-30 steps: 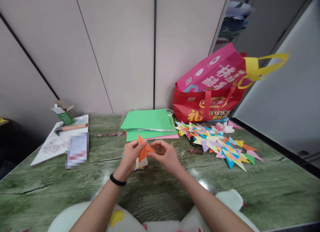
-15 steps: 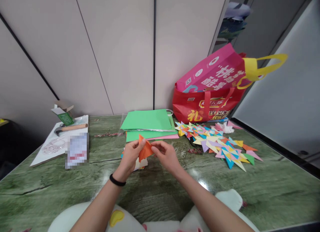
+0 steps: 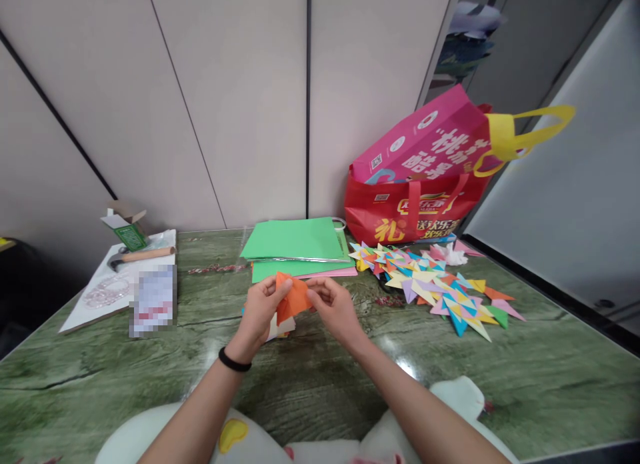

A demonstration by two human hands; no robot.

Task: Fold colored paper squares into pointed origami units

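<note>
Between my two hands, above the table, is a sheet of orange folding paper (image 3: 292,299), creased and partly opened out. My left hand (image 3: 265,311) pinches its left edge with the thumb on top. At the right edge, my right hand (image 3: 334,308) grips the paper between thumb and fingers. Below my left hand lie a few small paper pieces (image 3: 283,327), pale and coloured, mostly covered by the hand. Just beyond my hands sits a stack of green paper (image 3: 295,241), with a pink sheet edge showing underneath.
Many folded paper stars (image 3: 440,284) lie at the right, before a red gift bag (image 3: 380,214) holding a pink bag (image 3: 430,137). At the left, a hammer (image 3: 145,255) and a small open box (image 3: 131,235) rest on a white board (image 3: 95,311). A panelled wall (image 3: 250,104) stands behind.
The orange paper has spread wider and flatter between my hands. My right hand has shifted slightly to the right, while my left hand has stayed almost in place.
</note>
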